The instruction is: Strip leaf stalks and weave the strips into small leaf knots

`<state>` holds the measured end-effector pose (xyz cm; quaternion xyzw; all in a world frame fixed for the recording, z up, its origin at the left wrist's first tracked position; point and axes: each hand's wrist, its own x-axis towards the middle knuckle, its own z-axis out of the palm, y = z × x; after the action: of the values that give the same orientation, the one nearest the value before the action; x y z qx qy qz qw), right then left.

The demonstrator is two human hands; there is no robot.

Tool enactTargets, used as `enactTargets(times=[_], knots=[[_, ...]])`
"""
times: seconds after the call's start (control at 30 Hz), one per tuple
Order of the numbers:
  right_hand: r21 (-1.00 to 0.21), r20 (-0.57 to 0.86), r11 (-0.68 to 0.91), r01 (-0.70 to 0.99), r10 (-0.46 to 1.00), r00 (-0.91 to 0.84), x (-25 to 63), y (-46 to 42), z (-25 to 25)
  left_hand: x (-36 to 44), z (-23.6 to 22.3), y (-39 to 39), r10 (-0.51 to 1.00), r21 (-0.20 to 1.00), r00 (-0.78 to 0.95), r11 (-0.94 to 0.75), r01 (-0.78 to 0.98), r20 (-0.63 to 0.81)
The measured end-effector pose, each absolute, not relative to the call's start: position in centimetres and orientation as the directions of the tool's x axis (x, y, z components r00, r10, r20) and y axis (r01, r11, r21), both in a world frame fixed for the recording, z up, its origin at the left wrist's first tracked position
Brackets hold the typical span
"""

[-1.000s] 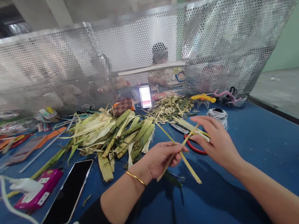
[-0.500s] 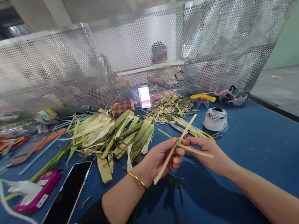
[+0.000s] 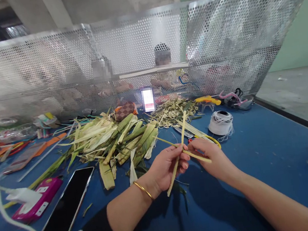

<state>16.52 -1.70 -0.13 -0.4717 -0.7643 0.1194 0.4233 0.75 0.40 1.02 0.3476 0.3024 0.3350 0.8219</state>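
Observation:
Over the blue tabletop, narrow yellow-green husk strips cross one another, their ends sticking out in several directions. My left hand, with a gold bangle at the wrist, pinches them at the crossing between thumb and fingers. Close against its fingertips, my right hand is closed at the same crossing, and one strip end lies across it. Its fingertips are partly hidden. Just beyond the hands lie scissors, partly covered by loose pale strips. A pile of corn husks spreads to the left of them.
White string on a spool stands right of the scissors. A heap of shredded husk lies farther back. At left are a dark phone and a magenta power strip with a white cable. A perforated metal screen closes the far side; people sit behind it.
The crossed strips have turned in my fingers: the upper end now points more upright and the lower end more steeply down. My right hand has shifted slightly left.

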Motion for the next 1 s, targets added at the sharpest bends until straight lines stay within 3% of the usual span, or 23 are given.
enactTargets(times=[0.17, 0.37, 0.6, 0.73, 0.83, 0.9, 1.0], knots=[[-0.473, 0.597, 0.537, 0.698, 0.779, -0.194, 17.0, -1.5, -0.7, 0.5, 1.6, 0.6, 0.816, 0.872, 0.536, 0.408, -0.269, -0.216], [-0.390, 0.625, 0.534, 0.750, 0.752, -0.210, 17.3, -2.0, -0.3, 0.2, 2.1, 1.1, 0.862, 0.900, 0.451, 0.364, -0.239, -0.229], [-0.108, 0.797, 0.732, 0.673, 0.469, -0.382, 16.5, -2.7, 0.0, 0.6, 0.5, 1.3, 0.915, 0.956, 0.369, 0.239, -0.172, -0.162], [0.004, 0.792, 0.760, 0.649, 0.394, -0.466, 15.6, -3.0, -0.2, 0.9, -0.2, 1.2, 0.932, 0.950, 0.318, 0.242, -0.196, -0.172], [-0.130, 0.797, 0.738, 0.662, 0.475, -0.373, 15.8, -2.8, -0.4, 0.8, 0.1, 1.3, 0.922, 0.928, 0.314, 0.300, -0.219, -0.224], [-0.365, 0.773, 0.660, 0.657, 0.608, -0.182, 16.2, -2.6, -0.4, 0.5, 0.6, 1.3, 0.902, 0.916, 0.350, 0.340, -0.215, -0.253], [-0.723, 0.600, 0.475, 0.502, 0.792, 0.115, 17.1, -2.2, 0.0, 0.1, 1.4, 1.2, 0.853, 0.905, 0.436, 0.390, -0.170, -0.285]])
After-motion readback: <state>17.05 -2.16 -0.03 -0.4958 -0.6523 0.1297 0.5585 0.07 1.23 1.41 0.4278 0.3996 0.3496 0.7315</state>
